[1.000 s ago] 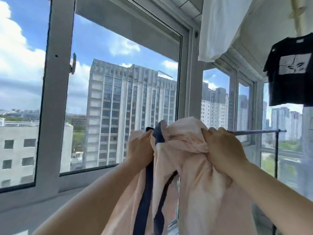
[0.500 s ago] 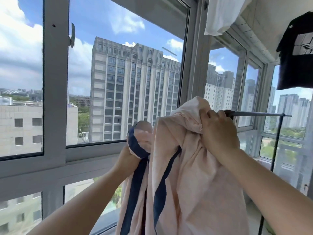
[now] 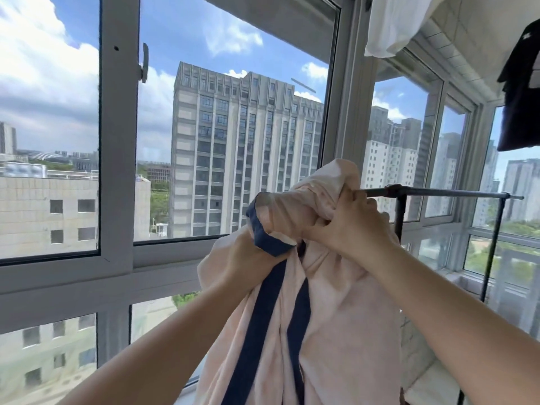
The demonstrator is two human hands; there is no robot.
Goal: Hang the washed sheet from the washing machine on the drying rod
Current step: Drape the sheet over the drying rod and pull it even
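Our right hand (image 3: 350, 226) right of frame centre, arm raised, fingers clenched on the bunched pink sheet (image 3: 330, 302) beside the drying rod (image 3: 447, 193), our left hand (image 3: 248, 264) lower, gripping its navy-edged fold, sheet hanging down lower centre, no readable writing on the black shirt (image 3: 521, 92) upper right

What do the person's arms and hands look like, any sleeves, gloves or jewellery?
Both forearms are bare as far as the picture shows, with no sleeves in view. The left hand and right hand wear no gloves, and no rings, watch or bracelets are visible.
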